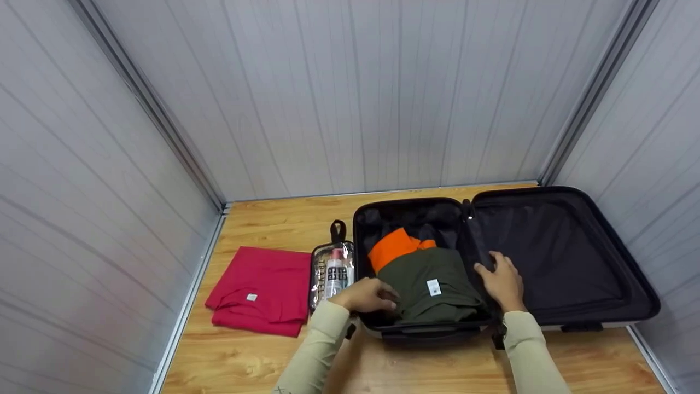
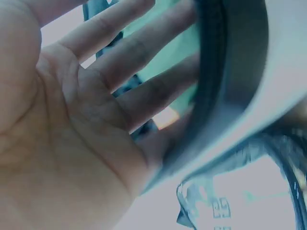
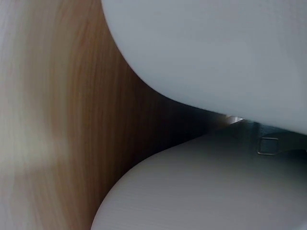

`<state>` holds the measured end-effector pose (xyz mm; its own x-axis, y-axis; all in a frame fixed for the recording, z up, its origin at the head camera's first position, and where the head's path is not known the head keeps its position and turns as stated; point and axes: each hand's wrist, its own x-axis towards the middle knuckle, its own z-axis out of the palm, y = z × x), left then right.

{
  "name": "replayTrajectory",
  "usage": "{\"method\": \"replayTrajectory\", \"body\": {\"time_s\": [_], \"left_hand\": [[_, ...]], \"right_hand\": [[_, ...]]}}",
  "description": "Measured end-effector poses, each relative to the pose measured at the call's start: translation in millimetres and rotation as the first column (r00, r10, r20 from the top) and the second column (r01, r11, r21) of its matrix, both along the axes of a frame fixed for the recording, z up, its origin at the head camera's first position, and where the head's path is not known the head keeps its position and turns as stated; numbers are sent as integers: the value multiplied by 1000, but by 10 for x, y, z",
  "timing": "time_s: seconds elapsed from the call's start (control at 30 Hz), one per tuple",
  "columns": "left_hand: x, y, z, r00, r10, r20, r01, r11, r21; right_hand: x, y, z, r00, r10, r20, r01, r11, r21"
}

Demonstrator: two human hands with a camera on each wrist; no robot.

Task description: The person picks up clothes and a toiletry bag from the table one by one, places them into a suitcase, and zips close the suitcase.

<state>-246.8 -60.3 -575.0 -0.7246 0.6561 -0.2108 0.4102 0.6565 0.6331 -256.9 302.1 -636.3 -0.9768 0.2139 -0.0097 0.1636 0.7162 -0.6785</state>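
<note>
An open suitcase (image 1: pixel 558 257) lies on the floor, its lined lid to the right. Folded in the left half is a dark green garment (image 1: pixel 415 268) with a white label, partly covering an orange garment (image 1: pixel 392 249). My left hand (image 1: pixel 369 295) reaches over the near left rim beside the green garment. In the left wrist view its fingers (image 2: pixel 139 52) extend, partly hidden behind the suitcase edge. My right hand (image 1: pixel 504 282) rests at the middle edge between the two halves, fingers loosely bent. The right wrist view shows only the pale outer shells (image 3: pixel 216 52), not the hand.
Left of the suitcase lies a clear travel pouch (image 1: pixel 336 273) with black trim and bottles inside. Farther left is a folded red garment (image 1: pixel 268 279). Pale panel walls (image 1: pixel 350 98) stand behind and on both sides of the wooden floor (image 1: pixel 240 364).
</note>
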Motion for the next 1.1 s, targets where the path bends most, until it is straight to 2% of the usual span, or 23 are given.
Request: {"method": "replayTrajectory", "body": {"time_s": [0.07, 0.13, 0.2, 0.23, 0.27, 0.3, 0.37, 0.4, 0.47, 0.5, 0.53, 0.6, 0.63, 0.7, 0.73, 0.8, 0.87, 0.93, 1.0, 1.1], "left_hand": [[-17, -95, 11, 997, 73, -19, -71, 993, 95], [-39, -190, 20, 985, 166, -50, -152, 967, 205], [-59, -293, 28, 958, 267, -107, -225, 926, 303], [-71, -349, 25, 934, 323, -152, -255, 902, 349], [-85, -405, 21, 902, 382, -199, -285, 876, 388], [-102, -462, 11, 861, 444, -248, -322, 853, 411], [-125, -585, -17, 761, 564, -322, -407, 801, 439], [-138, -646, -40, 706, 615, -352, -454, 774, 441], [-154, -769, -94, 613, 692, -381, -557, 720, 413], [-155, -829, -126, 574, 721, -388, -609, 693, 385], [-150, -887, -161, 547, 743, -386, -657, 666, 354], [-137, -998, -245, 511, 774, -375, -737, 618, 272], [-125, -1050, -291, 501, 787, -361, -771, 595, 227], [-96, -1150, -387, 492, 812, -315, -822, 552, 141], [-82, -1198, -440, 492, 821, -290, -838, 536, 97], [-54, -1289, -545, 499, 833, -240, -855, 518, 21], [-23, -1367, -653, 516, 837, -185, -855, 516, -48], [3, -1428, -745, 537, 832, -138, -843, 527, -105], [21, -1469, -810, 555, 825, -104, -830, 542, -132], [25, -1511, -865, 571, 817, -86, -819, 558, -134]], "right_hand": [[-1, -8, -3, 1000, -1, -2, 1, 1000, -2], [0, -14, -4, 1000, -2, 1, 2, 1000, -2], [4, -18, -5, 1000, -3, 7, 3, 1000, -5], [5, -17, -5, 1000, -3, 8, 3, 1000, -5], [8, -15, -3, 1000, -3, 9, 3, 1000, -6], [10, -13, -4, 1000, -3, 8, 3, 1000, -7], [14, -7, -2, 1000, -4, 6, 4, 1000, -9], [15, -2, -2, 1000, -2, 3, 2, 1000, -9], [17, 5, -3, 1000, -1, -3, 1, 1000, -7], [19, 9, -4, 1000, -2, -6, 2, 1000, -6], [21, 12, -4, 1000, -2, -6, 2, 1000, -5], [24, 17, -7, 1000, -6, -8, 6, 1000, -3], [26, 17, -7, 1000, -8, -8, 8, 1000, -2], [28, 13, -10, 1000, -9, -6, 9, 1000, -4], [26, 9, -13, 1000, -7, -5, 7, 1000, -5], [24, -4, -14, 1000, -2, -7, 1, 1000, -6], [20, -13, -15, 1000, 3, -9, -3, 1000, -6], [15, -15, -14, 1000, 3, -10, -3, 1000, 0], [9, -12, -11, 1000, -1, -12, 1, 1000, 5], [2, -7, -8, 1000, -4, -12, 4, 1000, 10]]}}
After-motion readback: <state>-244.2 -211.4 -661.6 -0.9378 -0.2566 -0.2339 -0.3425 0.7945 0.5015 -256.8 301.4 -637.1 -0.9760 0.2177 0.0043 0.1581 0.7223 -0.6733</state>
